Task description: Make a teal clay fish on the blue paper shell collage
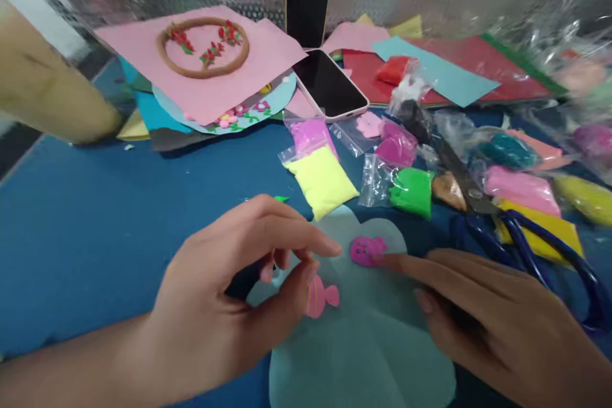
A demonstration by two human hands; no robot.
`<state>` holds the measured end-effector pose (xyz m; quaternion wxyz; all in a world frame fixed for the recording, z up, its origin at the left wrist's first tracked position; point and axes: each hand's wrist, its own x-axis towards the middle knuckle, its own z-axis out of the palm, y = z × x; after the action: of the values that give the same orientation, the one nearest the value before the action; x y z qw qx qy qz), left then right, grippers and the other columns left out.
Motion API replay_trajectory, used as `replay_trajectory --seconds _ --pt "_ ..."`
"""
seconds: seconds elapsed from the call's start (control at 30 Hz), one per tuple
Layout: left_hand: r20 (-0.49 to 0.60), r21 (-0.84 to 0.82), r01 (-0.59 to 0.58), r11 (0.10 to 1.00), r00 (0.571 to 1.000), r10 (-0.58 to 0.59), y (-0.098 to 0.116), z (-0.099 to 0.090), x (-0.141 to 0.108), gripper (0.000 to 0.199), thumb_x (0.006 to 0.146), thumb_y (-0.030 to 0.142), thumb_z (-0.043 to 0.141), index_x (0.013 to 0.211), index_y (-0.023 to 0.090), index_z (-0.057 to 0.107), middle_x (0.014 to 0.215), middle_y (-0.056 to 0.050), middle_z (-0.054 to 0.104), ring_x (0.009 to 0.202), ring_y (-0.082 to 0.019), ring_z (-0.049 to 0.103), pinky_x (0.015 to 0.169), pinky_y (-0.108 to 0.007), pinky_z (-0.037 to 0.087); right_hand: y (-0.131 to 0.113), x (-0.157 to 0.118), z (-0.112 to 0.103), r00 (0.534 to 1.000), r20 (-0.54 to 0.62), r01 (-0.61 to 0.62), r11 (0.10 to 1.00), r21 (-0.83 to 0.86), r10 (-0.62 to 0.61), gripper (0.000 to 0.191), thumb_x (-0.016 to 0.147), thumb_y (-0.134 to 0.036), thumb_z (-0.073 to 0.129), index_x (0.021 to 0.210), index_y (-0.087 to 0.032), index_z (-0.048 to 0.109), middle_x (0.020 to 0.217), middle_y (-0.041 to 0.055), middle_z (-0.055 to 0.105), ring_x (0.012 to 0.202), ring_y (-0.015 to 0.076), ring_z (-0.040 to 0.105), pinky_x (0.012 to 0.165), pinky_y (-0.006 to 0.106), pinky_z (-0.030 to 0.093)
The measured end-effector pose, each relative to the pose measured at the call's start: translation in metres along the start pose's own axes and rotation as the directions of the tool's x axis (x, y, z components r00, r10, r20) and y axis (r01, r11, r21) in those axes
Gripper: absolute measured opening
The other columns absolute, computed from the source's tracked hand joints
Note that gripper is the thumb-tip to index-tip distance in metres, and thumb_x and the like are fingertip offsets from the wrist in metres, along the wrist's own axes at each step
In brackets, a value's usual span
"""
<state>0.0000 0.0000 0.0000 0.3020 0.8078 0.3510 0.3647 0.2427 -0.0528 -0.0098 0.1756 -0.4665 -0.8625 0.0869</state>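
A light blue paper cut-out [363, 344] with rounded lobes lies on the blue table. On it are a pink clay fish [316, 298] and a magenta clay shape [364, 250] with small dark dots. My left hand [243, 293] hovers over the paper's left side, thumb and index finger curved with a gap between their tips; nothing shows between them. With its index fingertip, my right hand [507, 319] touches the right end of the magenta shape. Its other fingers are bent beneath and partly hidden.
Clay bags, including a yellow one [322, 182] and a green one [414, 191], lie beyond the paper. Blue-handled scissors [526, 242] sit at right. Behind are a phone [329, 84], a pink sheet [129, 44] with a brown ring [205, 74], and red paper [454, 54].
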Motion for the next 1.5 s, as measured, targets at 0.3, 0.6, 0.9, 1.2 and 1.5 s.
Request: replay_trajectory --seconds 0.3,0.6,0.9,1.2,1.5 --pt "-0.024 -0.002 -0.016 1.0 1.0 0.016 -0.0015 0.0023 -0.0011 0.025 0.078 0.001 0.054 0.092 0.021 0.06 0.078 0.004 0.06 0.062 -0.004 0.053 0.053 -0.014 0.046 0.0008 -0.0039 0.0024 0.997 0.024 -0.068 0.997 0.041 0.067 0.031 0.089 -0.016 0.041 0.115 -0.022 0.056 0.076 0.0003 0.065 0.066 0.0091 0.063 0.057 0.018 0.05" --pt "-0.033 -0.021 -0.049 0.999 0.998 0.049 -0.0037 0.004 0.0001 0.024 0.078 0.0 0.055 0.092 0.019 0.06 0.078 0.004 0.06 0.063 -0.003 0.053 0.053 -0.013 0.046 0.0008 -0.0037 0.0006 0.999 0.023 -0.038 0.999 0.023 0.038 0.033 0.089 -0.015 0.04 0.116 -0.021 0.057 0.07 -0.0003 0.061 0.054 0.0078 0.058 0.043 0.017 0.042" --pt "-0.048 -0.01 -0.036 0.999 0.998 0.036 -0.0046 0.0046 -0.0035 0.022 0.079 0.003 0.056 0.092 0.02 0.06 0.078 0.004 0.061 0.064 -0.003 0.054 0.051 -0.014 0.046 0.0016 -0.005 0.0021 0.996 0.03 -0.082 0.996 0.04 0.08 0.035 0.09 -0.015 0.039 0.122 -0.021 0.053 0.075 0.0004 0.064 0.057 0.0082 0.06 0.055 0.018 0.049" --pt "-0.043 -0.027 -0.041 0.999 0.998 0.04 -0.0047 0.0043 -0.0021 0.024 0.078 0.002 0.055 0.093 0.02 0.06 0.08 0.004 0.061 0.066 -0.003 0.055 0.053 -0.013 0.048 0.0017 -0.0035 0.0024 0.998 0.033 -0.061 0.997 0.043 0.059 0.028 0.09 -0.017 0.041 0.112 -0.02 0.058 0.073 0.0008 0.063 0.059 0.0095 0.061 0.049 0.018 0.046" --pt "-0.018 -0.005 0.0 1.0 1.0 0.0 -0.0027 0.0031 -0.0021 0.027 0.078 0.001 0.053 0.093 0.023 0.059 0.08 0.004 0.061 0.064 -0.006 0.056 0.052 -0.017 0.048 0.0017 -0.0052 0.0032 0.997 0.023 -0.077 0.996 0.046 0.076 0.027 0.09 -0.018 0.042 0.111 -0.022 0.058 0.077 0.0014 0.064 0.064 0.0111 0.063 0.053 0.019 0.049"
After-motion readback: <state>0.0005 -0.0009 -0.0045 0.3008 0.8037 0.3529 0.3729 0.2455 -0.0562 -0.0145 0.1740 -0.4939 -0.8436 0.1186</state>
